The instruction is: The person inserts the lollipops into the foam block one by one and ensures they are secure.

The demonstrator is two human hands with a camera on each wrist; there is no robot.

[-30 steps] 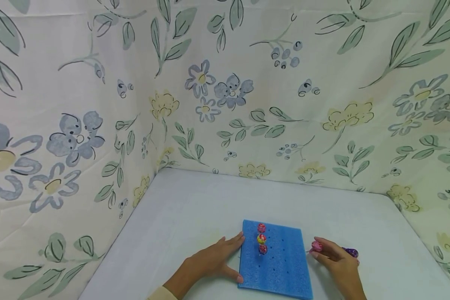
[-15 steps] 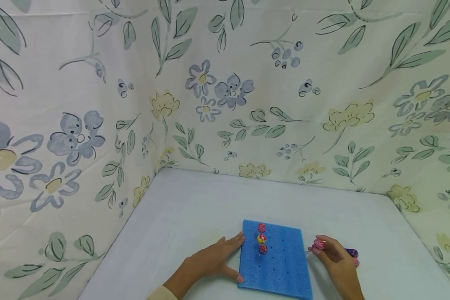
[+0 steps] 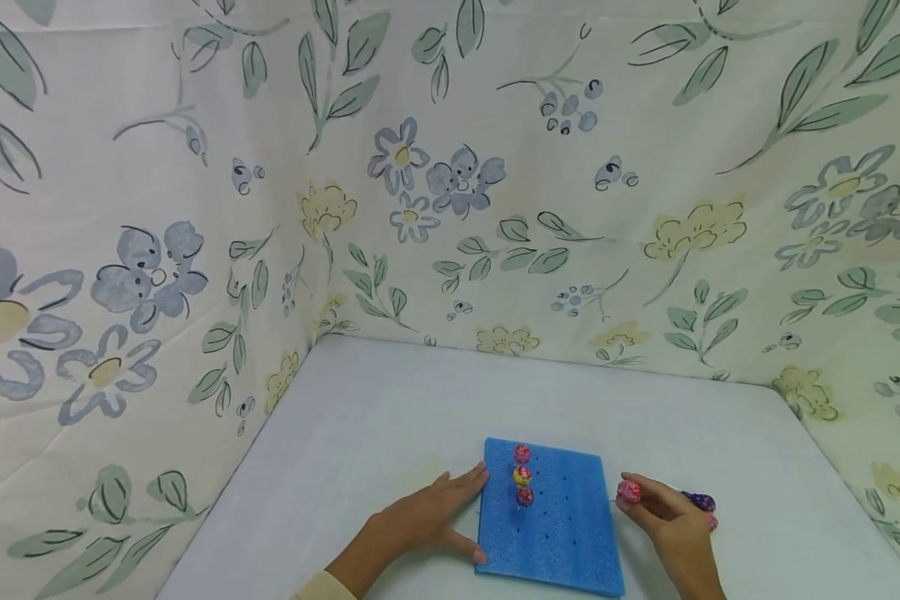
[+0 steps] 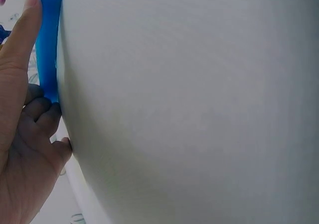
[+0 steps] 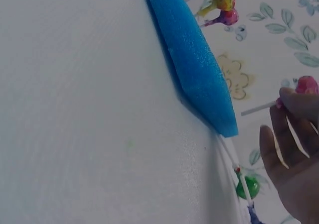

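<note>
A blue foam board (image 3: pixel 570 533) with rows of small holes lies on the white table. Three wrapped lollipops stand in a column near its left side: a pink-red one (image 3: pixel 522 454), a yellow-red one (image 3: pixel 522 476) and a dark red one (image 3: pixel 524 497). Along the board's left edge, my left hand (image 3: pixel 435 521) spreads its fingers, with the thumb at the near corner. Right of the board, my right hand (image 3: pixel 675 525) pinches a pink lollipop (image 3: pixel 629 492) between thumb and fingers. Its white stick (image 5: pixel 259 108) points toward the board in the right wrist view.
Beyond my right hand lie a purple lollipop (image 3: pixel 701 502) and a pink one (image 3: pixel 712 522), partly hidden by the hand. The right wrist view also shows a green lollipop (image 5: pixel 249 187) past the board's edge. Floral cloth (image 3: pixel 465 267) walls the table's back and sides.
My right hand shifts the pinched lollipop slightly right, then back left, and its candy end now faces more toward the head camera. The left hand and board stay in place.
</note>
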